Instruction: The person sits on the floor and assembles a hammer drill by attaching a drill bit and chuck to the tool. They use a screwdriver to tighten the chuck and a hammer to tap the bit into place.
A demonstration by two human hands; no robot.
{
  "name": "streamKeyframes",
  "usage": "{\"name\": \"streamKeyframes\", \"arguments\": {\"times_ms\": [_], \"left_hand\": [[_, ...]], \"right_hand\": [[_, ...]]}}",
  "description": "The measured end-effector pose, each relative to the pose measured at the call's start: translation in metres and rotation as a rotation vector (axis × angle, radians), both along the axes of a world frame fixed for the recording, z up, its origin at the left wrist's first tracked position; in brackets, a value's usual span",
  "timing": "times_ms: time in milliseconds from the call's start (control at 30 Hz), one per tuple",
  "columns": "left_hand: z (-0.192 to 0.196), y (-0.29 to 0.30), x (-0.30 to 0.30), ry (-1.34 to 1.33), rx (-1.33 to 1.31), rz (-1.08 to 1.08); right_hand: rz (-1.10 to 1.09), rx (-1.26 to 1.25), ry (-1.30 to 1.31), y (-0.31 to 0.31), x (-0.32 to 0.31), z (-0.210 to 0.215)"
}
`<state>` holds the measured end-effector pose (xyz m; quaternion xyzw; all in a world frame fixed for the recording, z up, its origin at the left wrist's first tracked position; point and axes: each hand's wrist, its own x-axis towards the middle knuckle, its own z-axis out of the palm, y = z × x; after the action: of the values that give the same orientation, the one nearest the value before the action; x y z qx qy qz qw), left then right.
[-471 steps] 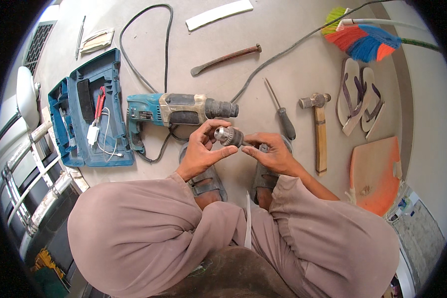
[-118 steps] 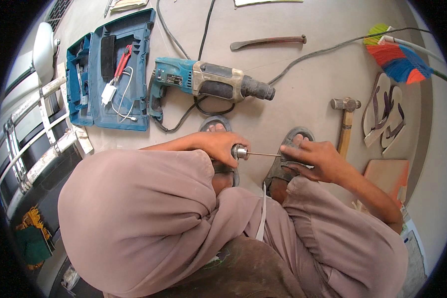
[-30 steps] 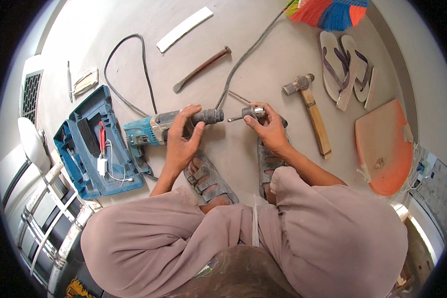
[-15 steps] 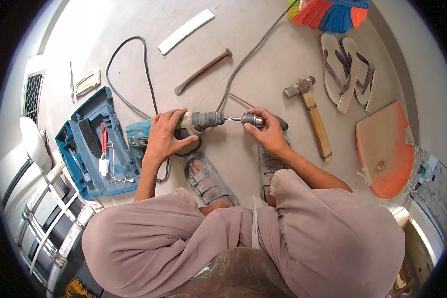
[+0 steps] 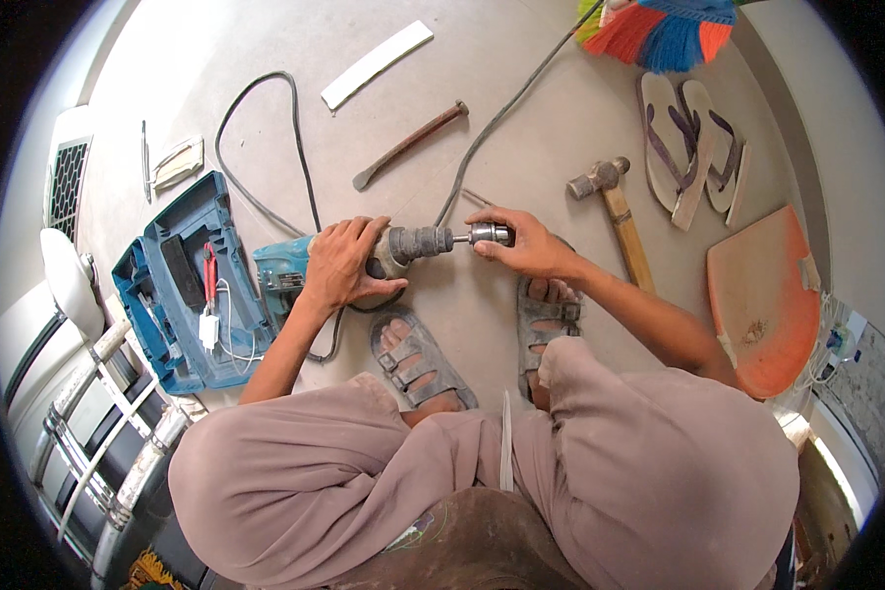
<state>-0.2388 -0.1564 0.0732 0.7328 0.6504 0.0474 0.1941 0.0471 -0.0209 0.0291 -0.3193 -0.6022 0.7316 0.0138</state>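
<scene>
A teal rotary hammer drill (image 5: 285,258) lies across the floor in front of my feet, its dark front collar (image 5: 423,243) facing right. My left hand (image 5: 342,264) is wrapped over the drill's body behind that collar. In my right hand (image 5: 529,246) is a metal drill chuck (image 5: 490,234), gripped at its right end between thumb and fingers. The chuck's bright shank (image 5: 460,238) meets the collar in line, with only a short length showing. How deep it sits inside is hidden.
An open blue tool case (image 5: 192,295) stands at the left. Beyond the drill lie its black cord (image 5: 295,118), a chisel (image 5: 413,144) and a white strip (image 5: 378,65). To the right are a hammer (image 5: 615,211), flip-flops (image 5: 674,147), an orange dustpan (image 5: 767,295) and a colourful broom (image 5: 664,34).
My right hand has moved the chuck left, closer to the drill. Less of the shank shows between chuck and collar. My left hand keeps its hold; the whole view has shifted slightly.
</scene>
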Motion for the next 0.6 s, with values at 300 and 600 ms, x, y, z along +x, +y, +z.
{"name": "streamKeyframes", "arguments": {"times_ms": [300, 600], "left_hand": [[0.001, -0.003, 0.000, -0.020, 0.019, 0.003], [0.005, 0.003, -0.006, 0.012, -0.134, -0.027]], "right_hand": [[0.056, 0.376, 0.130, -0.006, -0.013, -0.006], [-0.128, 0.530, -0.005, -0.012, 0.016, 0.031]]}}
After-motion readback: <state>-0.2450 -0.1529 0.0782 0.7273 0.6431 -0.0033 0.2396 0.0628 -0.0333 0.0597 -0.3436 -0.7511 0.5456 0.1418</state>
